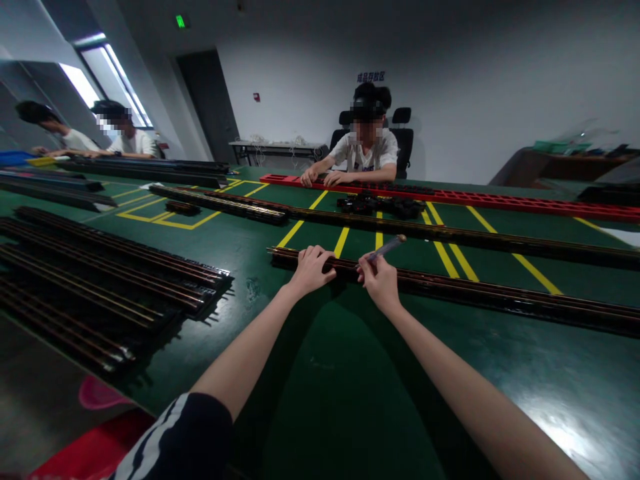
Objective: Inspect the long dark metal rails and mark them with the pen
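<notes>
A long dark rail [465, 288] with thin copper-coloured rods along it lies across the green table in front of me. My left hand [313, 268] grips this rail near its left end, fingers over the far side and thumb on the near side. Just to the right, my right hand [379, 279] is closed around a pen-like tool [389, 247], held slanted, its lower end at the rail. Beyond runs a second long dark rail [475, 237], with small black parts [380, 205] behind it.
Several dark rails with rods [115, 260] lie at the left. Across the table [325, 400], a person [367, 150] has both hands on a long red rack [500, 200]. Two more people sit at the far left. A pink basin [103, 393] is below the left edge.
</notes>
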`<state>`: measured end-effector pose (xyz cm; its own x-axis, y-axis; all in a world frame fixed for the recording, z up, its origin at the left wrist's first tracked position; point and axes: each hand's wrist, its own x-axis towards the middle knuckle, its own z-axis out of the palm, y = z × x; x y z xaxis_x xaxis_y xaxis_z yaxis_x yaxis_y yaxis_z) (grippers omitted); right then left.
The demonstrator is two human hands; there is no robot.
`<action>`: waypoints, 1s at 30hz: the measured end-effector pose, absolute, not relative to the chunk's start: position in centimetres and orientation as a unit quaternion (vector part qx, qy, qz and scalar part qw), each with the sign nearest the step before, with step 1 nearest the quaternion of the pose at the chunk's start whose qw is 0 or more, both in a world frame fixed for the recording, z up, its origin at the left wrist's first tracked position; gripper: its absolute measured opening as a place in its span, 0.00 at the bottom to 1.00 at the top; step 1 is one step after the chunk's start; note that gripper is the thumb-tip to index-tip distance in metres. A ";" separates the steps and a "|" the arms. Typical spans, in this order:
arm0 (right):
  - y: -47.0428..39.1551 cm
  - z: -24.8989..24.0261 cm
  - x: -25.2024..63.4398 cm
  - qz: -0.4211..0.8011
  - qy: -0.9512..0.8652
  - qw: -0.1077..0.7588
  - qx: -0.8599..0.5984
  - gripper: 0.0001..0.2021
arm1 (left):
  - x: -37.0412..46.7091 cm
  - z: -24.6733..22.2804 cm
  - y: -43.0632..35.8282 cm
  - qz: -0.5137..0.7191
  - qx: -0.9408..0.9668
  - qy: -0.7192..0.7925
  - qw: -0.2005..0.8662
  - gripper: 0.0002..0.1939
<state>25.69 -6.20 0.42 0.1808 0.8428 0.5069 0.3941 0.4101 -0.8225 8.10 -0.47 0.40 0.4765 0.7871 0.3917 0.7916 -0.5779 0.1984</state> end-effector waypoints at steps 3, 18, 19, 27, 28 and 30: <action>-6.3 0.5 25.1 0.201 -0.623 0.573 -0.493 0.25 | 7.2 0.4 -0.5 -0.233 -0.852 -0.469 -0.002 0.16; -7.6 1.2 26.1 0.197 -0.636 0.554 -0.500 0.27 | 7.1 0.9 -1.8 -0.241 -0.851 -0.463 0.063 0.18; -7.6 1.2 26.1 0.197 -0.635 0.554 -0.501 0.27 | 7.3 1.0 -2.0 -0.242 -0.852 -0.460 0.063 0.18; -7.7 1.1 26.2 0.206 -0.625 0.567 -0.496 0.27 | 10.0 0.9 -2.4 -0.258 -0.846 -0.465 0.042 0.18; -7.7 1.1 26.2 0.206 -0.620 0.573 -0.496 0.27 | 10.2 0.8 -2.4 -0.258 -0.842 -0.471 0.045 0.19; -7.7 0.9 26.3 0.210 -0.607 0.583 -0.498 0.26 | 10.5 0.7 -2.4 -0.261 -0.837 -0.479 0.051 0.19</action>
<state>26.28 -7.70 0.89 0.1755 0.8487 0.4990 0.3601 0.4164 -0.8348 10.48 -2.40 0.71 0.4056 0.7748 0.4850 0.8278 -0.5363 0.1645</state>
